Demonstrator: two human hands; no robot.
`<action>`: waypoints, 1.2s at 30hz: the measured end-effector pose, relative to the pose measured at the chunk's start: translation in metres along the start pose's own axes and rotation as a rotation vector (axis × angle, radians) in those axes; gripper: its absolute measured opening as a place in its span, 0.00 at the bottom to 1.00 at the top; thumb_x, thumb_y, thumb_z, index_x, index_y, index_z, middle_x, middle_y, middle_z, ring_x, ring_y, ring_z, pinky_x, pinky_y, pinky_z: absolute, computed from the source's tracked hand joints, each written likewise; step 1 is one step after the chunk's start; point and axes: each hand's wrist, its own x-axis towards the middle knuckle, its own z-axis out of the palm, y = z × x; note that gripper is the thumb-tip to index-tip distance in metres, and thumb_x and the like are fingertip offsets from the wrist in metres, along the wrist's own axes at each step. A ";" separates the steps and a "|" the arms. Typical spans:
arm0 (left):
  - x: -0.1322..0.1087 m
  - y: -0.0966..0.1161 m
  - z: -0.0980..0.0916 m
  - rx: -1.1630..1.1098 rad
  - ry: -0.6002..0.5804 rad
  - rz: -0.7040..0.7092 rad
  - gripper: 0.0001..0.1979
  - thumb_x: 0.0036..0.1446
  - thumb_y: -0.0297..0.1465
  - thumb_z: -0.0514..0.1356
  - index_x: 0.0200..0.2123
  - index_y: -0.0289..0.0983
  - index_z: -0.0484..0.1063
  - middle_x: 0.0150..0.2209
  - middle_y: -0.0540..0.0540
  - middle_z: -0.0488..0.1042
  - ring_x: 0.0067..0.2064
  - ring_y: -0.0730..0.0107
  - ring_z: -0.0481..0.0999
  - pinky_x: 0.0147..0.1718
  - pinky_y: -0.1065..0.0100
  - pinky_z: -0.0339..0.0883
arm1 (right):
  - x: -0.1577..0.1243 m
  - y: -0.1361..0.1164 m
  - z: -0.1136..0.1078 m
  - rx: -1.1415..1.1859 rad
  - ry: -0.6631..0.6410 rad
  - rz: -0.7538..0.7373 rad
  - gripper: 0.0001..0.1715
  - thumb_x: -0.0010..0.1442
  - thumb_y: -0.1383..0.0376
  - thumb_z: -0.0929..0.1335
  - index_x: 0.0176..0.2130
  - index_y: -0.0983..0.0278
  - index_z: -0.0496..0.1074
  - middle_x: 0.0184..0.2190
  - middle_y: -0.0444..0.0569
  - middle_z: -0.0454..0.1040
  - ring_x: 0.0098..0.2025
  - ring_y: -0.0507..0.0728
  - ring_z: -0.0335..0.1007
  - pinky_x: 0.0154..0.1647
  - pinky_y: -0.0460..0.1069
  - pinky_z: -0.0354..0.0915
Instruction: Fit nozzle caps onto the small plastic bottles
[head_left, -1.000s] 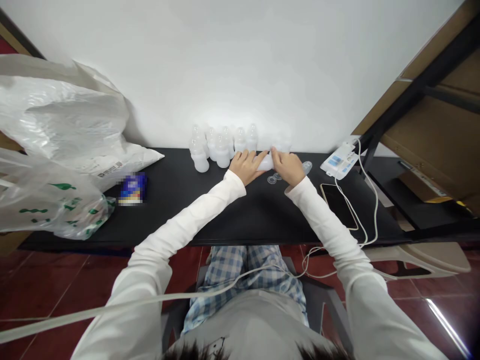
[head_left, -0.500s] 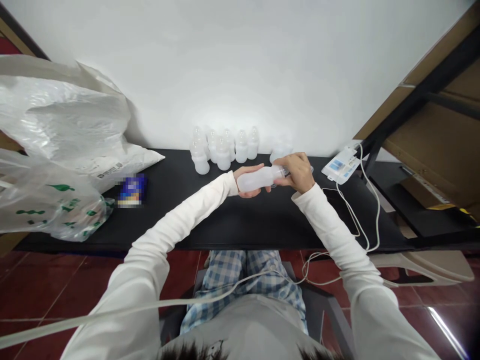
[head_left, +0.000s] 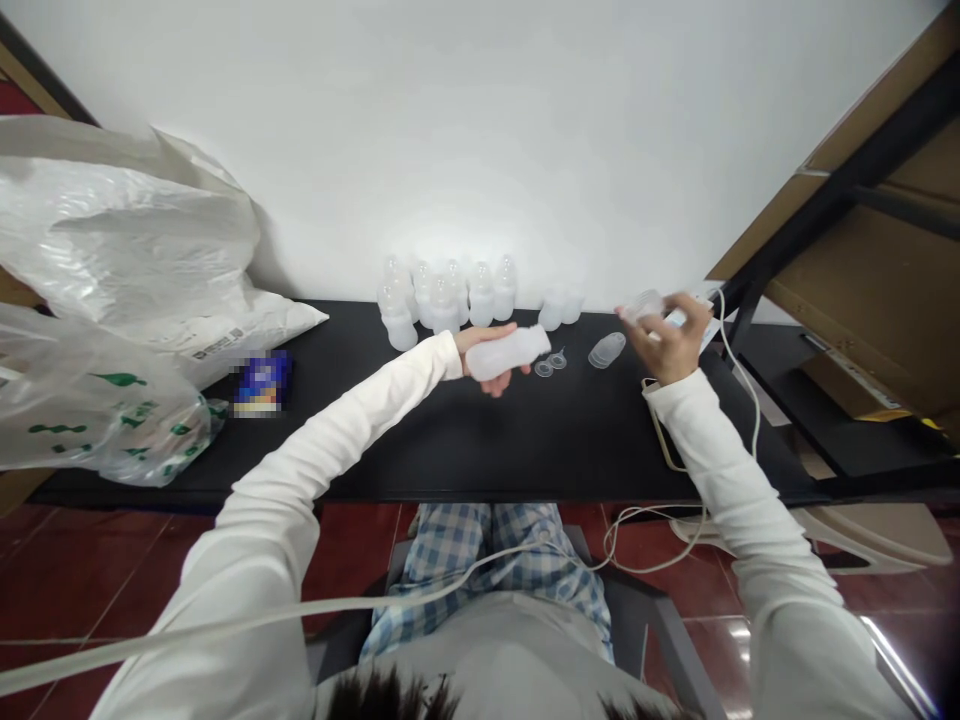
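My left hand (head_left: 486,358) is closed around a translucent white bottle (head_left: 511,351), held on its side above the black table (head_left: 450,440), its open neck pointing right. My right hand (head_left: 670,340) is off to the right, raised, fingers pinched on a clear bottle top (head_left: 643,305). Between the hands lie two small clear rings (head_left: 550,364) and a clear cap (head_left: 606,349) on the table. A cluster of several white bottles with tops (head_left: 444,294) stands at the back by the wall, and two low white pieces (head_left: 559,307) stand to its right.
Large plastic bags (head_left: 112,300) fill the table's left end, with a blue packet (head_left: 260,382) beside them. A white device with cables (head_left: 701,325) and a phone (head_left: 660,420) lie at the right. A black frame shelf (head_left: 840,180) rises on the right.
Both hands lifted a bottle off the table, then my right hand pulled its top off and swung right with it. My left hand keeps the bottle.
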 end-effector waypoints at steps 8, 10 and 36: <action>0.086 0.002 -0.010 0.431 0.997 0.155 0.25 0.48 0.40 0.71 0.49 0.41 0.72 0.47 0.46 0.73 0.54 0.57 0.72 0.57 0.58 0.63 | -0.014 -0.007 -0.021 0.024 0.362 0.129 0.28 0.64 0.43 0.63 0.49 0.62 0.68 0.40 0.57 0.72 0.40 0.62 0.68 0.45 0.61 0.66; 0.101 0.002 -0.015 0.411 0.979 0.136 0.25 0.50 0.37 0.70 0.50 0.39 0.69 0.43 0.46 0.73 0.48 0.61 0.75 0.53 0.60 0.66 | -0.023 -0.011 -0.023 0.008 0.336 0.140 0.28 0.64 0.44 0.62 0.49 0.63 0.68 0.39 0.56 0.72 0.39 0.62 0.69 0.45 0.60 0.65; 0.085 -0.003 0.039 0.440 0.535 0.632 0.17 0.64 0.41 0.57 0.52 0.40 0.67 0.53 0.40 0.74 0.45 0.67 0.77 0.48 0.63 0.70 | -0.026 -0.040 0.019 0.356 -0.002 0.419 0.26 0.62 0.40 0.62 0.34 0.60 0.61 0.24 0.44 0.68 0.25 0.54 0.64 0.30 0.50 0.57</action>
